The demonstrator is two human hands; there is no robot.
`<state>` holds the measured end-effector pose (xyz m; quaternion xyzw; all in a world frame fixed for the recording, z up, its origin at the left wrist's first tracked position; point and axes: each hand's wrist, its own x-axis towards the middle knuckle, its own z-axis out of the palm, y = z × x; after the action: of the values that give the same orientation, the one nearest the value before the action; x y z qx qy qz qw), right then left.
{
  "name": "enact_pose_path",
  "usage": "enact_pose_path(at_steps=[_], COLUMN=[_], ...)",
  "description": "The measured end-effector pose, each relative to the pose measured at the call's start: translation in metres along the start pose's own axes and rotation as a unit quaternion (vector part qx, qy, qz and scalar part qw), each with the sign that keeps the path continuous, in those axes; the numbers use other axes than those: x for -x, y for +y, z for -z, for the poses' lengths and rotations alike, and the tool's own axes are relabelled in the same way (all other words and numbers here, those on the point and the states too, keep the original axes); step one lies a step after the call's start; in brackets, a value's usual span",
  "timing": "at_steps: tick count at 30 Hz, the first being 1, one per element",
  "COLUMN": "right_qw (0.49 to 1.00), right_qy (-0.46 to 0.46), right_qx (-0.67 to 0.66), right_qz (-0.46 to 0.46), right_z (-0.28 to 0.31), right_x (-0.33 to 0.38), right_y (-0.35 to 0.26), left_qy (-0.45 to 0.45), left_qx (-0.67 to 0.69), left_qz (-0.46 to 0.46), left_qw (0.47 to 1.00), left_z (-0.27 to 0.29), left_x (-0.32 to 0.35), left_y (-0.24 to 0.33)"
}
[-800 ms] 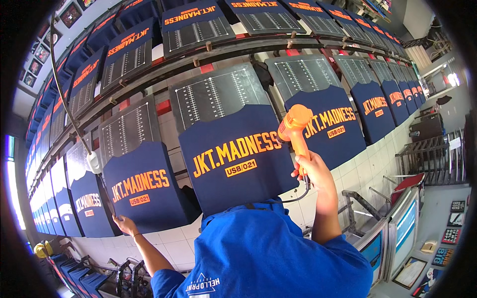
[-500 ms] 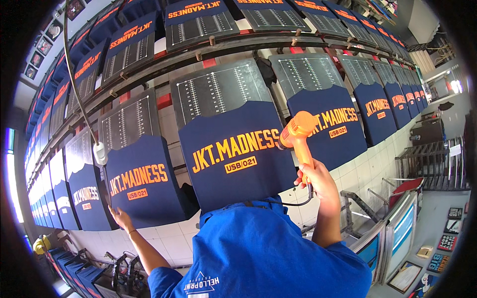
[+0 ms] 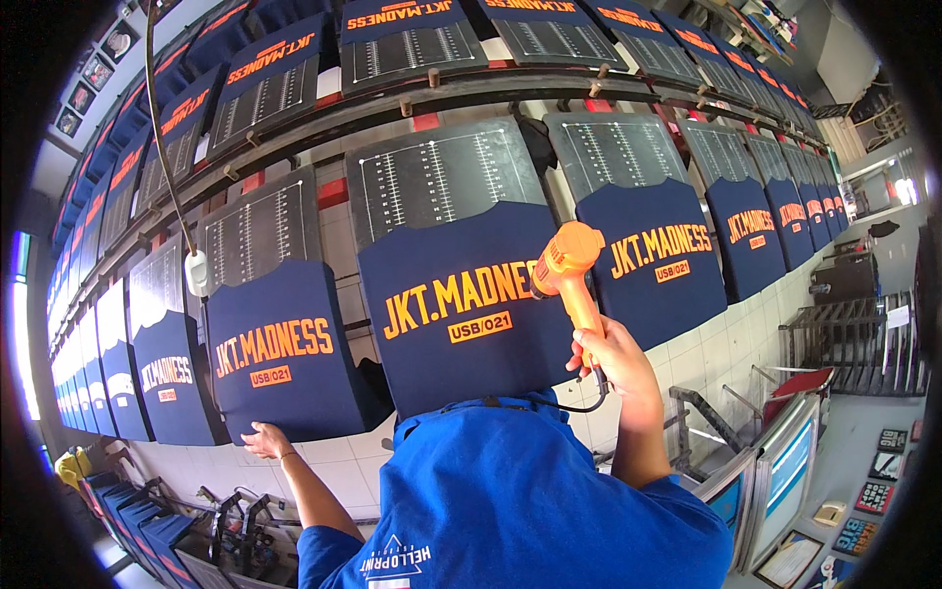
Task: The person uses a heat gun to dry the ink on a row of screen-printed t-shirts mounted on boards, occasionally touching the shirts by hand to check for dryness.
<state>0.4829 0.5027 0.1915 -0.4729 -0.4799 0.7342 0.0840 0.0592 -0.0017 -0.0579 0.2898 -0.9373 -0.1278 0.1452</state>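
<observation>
Orange heat gun (image 3: 567, 267) clenched by handle in right hand (image 3: 613, 368); rigid, light, nozzle hot. Left hand (image 3: 265, 440) flat, grip released, on navy shirt (image 3: 280, 353); soft fabric.

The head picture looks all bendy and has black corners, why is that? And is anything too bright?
In the head view, the fisheye lens bends the long rail and the row of navy shirts into curves and leaves a black rim around the picture. The middle is sharp: the orange heat gun in the right hand is crisp. Bright glare washes out the far right edge and a strip at the left.
</observation>
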Motion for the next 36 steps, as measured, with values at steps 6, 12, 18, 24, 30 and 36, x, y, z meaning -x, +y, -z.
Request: enact_pose_path(at_steps=[6, 12, 18, 24, 30, 36], right_qw=[0.999, 0.999, 0.998, 0.999, 0.999, 0.999], right_qy=[-0.007, -0.002, 0.032, -0.018, -0.038, -0.038], right_qx=[0.021, 0.016, 0.025, -0.024, -0.013, 0.025], right_qz=[0.03, 0.033, 0.04, 0.03, 0.033, 0.024], right_z=[-0.001, -0.003, -0.005, -0.008, -0.018, -0.02], right_x=[-0.014, -0.03, -0.038, -0.041, -0.045, -0.041], right_y=[-0.003, -0.006, -0.011, -0.012, -0.013, -0.014], left_qy=[0.002, -0.012, -0.018, -0.013, -0.014, -0.016], left_qx=[0.112, 0.137, 0.122, 0.137, 0.121, 0.136], left_qz=[0.051, 0.04, 0.05, 0.053, 0.053, 0.057], left_qw=[0.992, 0.99, 0.991, 0.989, 0.991, 0.989], left_z=[-0.013, -0.004, -0.004, 0.004, 0.01, 0.007], left_x=[0.015, 0.025, 0.027, 0.028, 0.032, 0.032], left_y=[-0.003, 0.003, 0.006, 0.01, 0.015, 0.014])
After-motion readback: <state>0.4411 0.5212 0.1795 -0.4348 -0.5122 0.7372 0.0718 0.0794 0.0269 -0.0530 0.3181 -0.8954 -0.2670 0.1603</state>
